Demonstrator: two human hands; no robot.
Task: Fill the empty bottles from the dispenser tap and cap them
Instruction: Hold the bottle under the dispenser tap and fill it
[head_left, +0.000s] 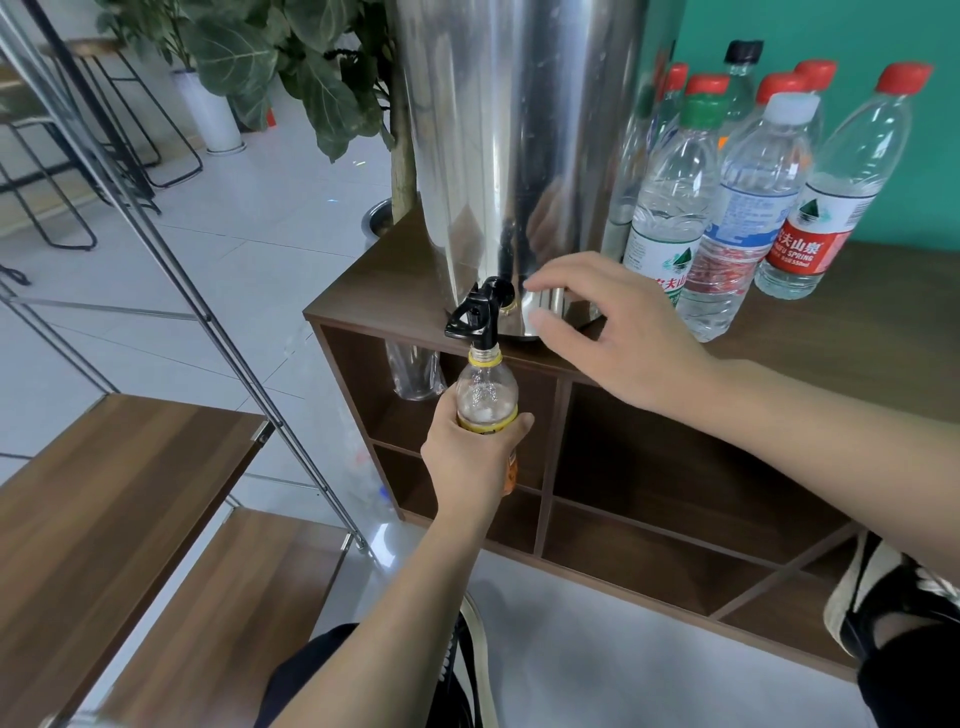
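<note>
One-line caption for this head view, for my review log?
Left hand holds an uncapped bottle under the dispenser's black tap; open right hand hovers beside it.

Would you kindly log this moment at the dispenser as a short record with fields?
dispenser: steel urn on the brown cabinet
tap: black tap at the urn's base, over the cabinet's front edge
bottle being filled: uncapped bottle with yellow neck ring, mouth right under the tap
left hand: left hand grips that bottle's body
right hand: right hand open, beside the tap, holding nothing
other bottles: capped bottles standing to the right of the urn
</note>
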